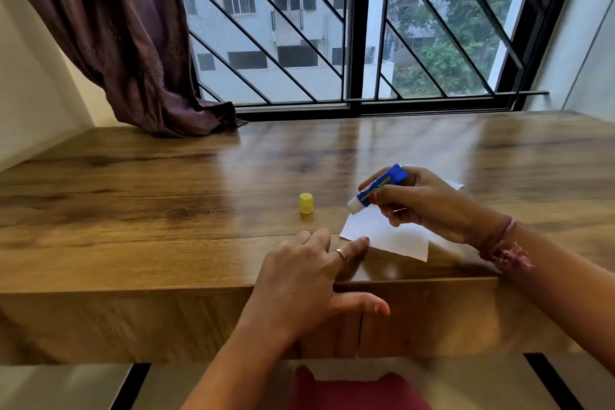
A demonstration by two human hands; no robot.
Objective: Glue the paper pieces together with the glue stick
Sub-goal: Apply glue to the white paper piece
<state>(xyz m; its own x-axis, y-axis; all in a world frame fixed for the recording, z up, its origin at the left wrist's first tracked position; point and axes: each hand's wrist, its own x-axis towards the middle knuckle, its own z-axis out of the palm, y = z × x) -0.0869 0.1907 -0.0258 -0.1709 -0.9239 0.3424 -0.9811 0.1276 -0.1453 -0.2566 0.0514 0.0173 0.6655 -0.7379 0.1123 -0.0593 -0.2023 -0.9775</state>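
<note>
My right hand [422, 206] grips a blue glue stick [379, 188], uncapped, its white tip tilted down to the left just above a white paper piece [386, 236] lying near the table's front edge. My left hand [309, 280] lies flat with straight fingers, its forefinger tip touching the paper's near left corner. The yellow cap [306, 203] stands upright on the wood, left of the paper. A corner of a second white paper [456, 184] shows behind my right hand, mostly hidden.
The wooden table [166, 210] runs wide to the left and back. A dark purple curtain [139, 43] hangs down onto its back left corner. A barred window [352, 30] closes the far side.
</note>
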